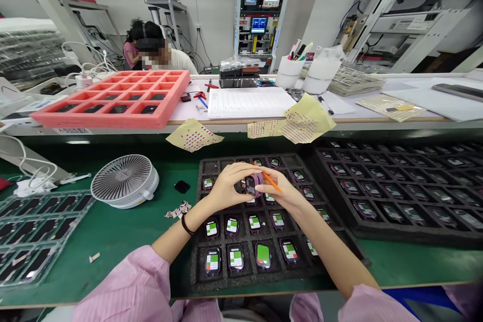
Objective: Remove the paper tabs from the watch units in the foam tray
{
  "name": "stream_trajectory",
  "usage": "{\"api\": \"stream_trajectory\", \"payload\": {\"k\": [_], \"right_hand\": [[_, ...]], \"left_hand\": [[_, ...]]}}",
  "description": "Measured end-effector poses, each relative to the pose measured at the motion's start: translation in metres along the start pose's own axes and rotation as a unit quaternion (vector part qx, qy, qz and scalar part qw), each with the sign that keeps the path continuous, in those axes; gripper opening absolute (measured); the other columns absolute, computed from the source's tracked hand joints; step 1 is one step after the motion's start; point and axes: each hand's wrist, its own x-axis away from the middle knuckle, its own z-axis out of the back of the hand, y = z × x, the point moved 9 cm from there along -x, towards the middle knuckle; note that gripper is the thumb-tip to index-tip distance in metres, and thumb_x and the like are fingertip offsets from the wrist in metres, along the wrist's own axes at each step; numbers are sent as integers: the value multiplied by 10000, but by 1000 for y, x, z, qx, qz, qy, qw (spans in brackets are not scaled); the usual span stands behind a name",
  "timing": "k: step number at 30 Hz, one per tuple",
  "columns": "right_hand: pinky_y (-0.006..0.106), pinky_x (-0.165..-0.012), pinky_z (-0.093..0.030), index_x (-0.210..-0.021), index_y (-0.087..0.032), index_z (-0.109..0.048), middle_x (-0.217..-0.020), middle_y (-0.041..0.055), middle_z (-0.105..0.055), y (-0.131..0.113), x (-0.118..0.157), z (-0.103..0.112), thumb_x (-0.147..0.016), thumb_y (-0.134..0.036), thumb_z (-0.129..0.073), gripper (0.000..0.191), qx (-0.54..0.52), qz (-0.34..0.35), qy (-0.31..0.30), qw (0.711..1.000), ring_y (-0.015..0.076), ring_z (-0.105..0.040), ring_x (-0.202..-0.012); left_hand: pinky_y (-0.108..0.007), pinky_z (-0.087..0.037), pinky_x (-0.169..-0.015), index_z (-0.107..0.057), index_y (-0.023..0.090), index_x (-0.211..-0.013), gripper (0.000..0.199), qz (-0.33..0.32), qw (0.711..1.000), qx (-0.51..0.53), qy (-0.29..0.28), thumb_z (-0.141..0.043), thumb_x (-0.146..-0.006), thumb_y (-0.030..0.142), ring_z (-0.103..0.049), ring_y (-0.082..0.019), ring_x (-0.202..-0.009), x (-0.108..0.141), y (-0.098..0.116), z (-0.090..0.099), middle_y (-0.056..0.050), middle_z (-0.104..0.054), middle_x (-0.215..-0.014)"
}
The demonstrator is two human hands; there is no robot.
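My left hand [229, 186] is closed round a small purple-edged device [253, 184] with a dark face, held above a black foam tray [222, 282]. My right hand [281, 188] touches the device's right side and also grips a thin orange tool [270, 180]. Below both hands, the tray's compartments hold several watch-like devices with lit green and white screens, such as one [263, 255] in the front row. Part of the tray lies hidden behind my hands.
A round fan [125, 181], a dark square piece [181, 186] and a clear plastic tray [49, 231] are on the left. Another black foam tray [400, 231] lies right. A pink foam tray [166, 121] and papers [249, 103] rest on the shelf. A person [173, 58] sits beyond.
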Motion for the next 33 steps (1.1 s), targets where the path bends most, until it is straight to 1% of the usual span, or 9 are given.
{"api": "stream_trajectory", "payload": {"k": [5,8,10,12,14,15,20,24,33], "right_hand": [[359,-889,-498,-1086,-226,-675,-1001,49,-709,-5,2,2,-597,-353,-839,532,41,22,19,999,209,-659,-938],[355,-869,-513,-1173,-247,-635,-984,47,-722,-29,5,5,-776,-440,-697,446,77,74,42,993,187,-675,-894],[361,-794,-539,-1180,-241,-642,-894,47,-737,-50,12,8,-899,-502,-505,407,87,124,56,987,179,-690,-771],[364,-687,-553,-1012,-205,-727,-746,55,-735,-68,22,11,-942,-526,-382,476,103,178,69,976,182,-676,-617],[367,-615,-551,-793,-185,-761,-631,64,-714,-81,35,13,-949,-513,-367,536,125,229,90,961,189,-654,-533],[366,-593,-549,-727,-184,-759,-602,66,-706,-84,40,14,-948,-499,-381,540,136,251,102,953,194,-653,-520],[344,-588,-542,-739,-195,-766,-643,60,-728,-86,50,11,-960,-419,-414,472,186,297,131,927,201,-685,-582],[323,-597,-542,-768,-201,-769,-654,48,-732,-86,49,9,-968,-386,-407,453,195,303,131,924,187,-690,-597],[344,-580,-557,-737,-203,-765,-665,55,-733,-87,51,4,-965,-408,-392,482,224,305,138,915,194,-686,-585]], "left_hand": [[-448,-452,-975,-600,209,-1173,487,-8,1000,12,4,-724,-703,174,-577,-252,-1144,0,0,0,-105,-657,-1184],[-475,-441,-1002,-607,201,-1168,490,15,999,15,30,-741,-696,195,-495,-280,-1252,1,-1,12,-132,-583,-1294],[-426,-500,-933,-606,198,-1173,488,61,997,27,29,-737,-702,194,-530,-273,-1215,2,-5,18,-130,-580,-1300],[-331,-557,-794,-601,188,-1185,496,117,992,52,16,-734,-707,199,-633,-230,-1040,4,-11,20,-115,-640,-1214],[-269,-565,-692,-600,178,-1192,514,160,985,70,13,-744,-701,221,-670,-190,-884,8,-16,19,-97,-680,-1139],[-258,-565,-676,-601,173,-1193,521,172,982,75,17,-748,-696,231,-673,-183,-856,9,-18,19,-94,-684,-1133],[-249,-569,-693,-594,174,-1206,525,182,979,90,14,-736,-704,228,-675,-184,-875,9,-17,15,-79,-682,-1141],[-251,-569,-682,-593,184,-1202,529,197,976,90,0,-742,-697,241,-680,-166,-799,10,-17,13,-66,-686,-1130],[-248,-563,-679,-600,194,-1186,508,191,979,68,-8,-735,-697,207,-669,-127,-673,10,-13,12,-47,-699,-1110]]}}
